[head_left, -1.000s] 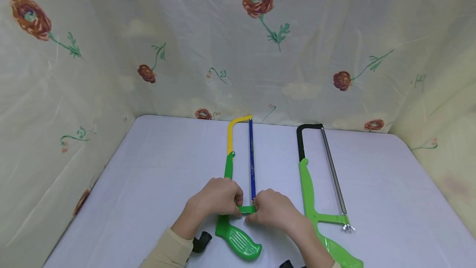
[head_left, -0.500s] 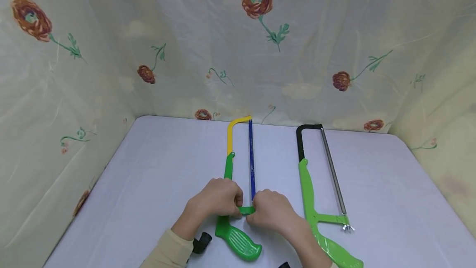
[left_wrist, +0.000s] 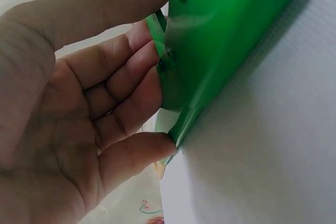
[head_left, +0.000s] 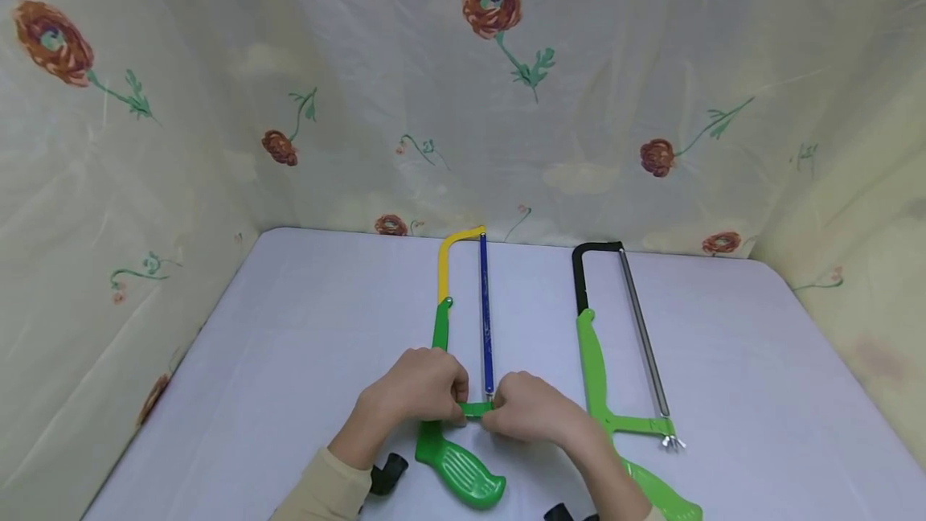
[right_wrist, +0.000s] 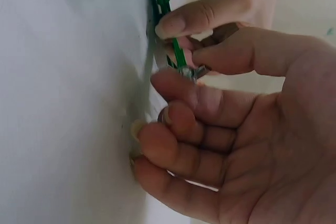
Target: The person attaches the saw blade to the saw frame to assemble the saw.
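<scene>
A hacksaw with a green handle, a yellow front frame and a blue blade lies on the table in the head view. My left hand holds its green frame where the short crossbar branches off. At the crossbar's outer end, my right hand has its thumb and index finger around a small metal wing nut, mostly covered by the fingers. The remaining right fingers curl in near the white cloth.
A second hacksaw, with a light green handle, black front frame and grey blade, lies to the right. Black objects sit by both forearms. Flower-printed cloth hangs behind the table.
The right fingertips shift slightly at the crossbar's end, while the left hand keeps its hold. The head view has moved a little, so everything appears slightly further left.
</scene>
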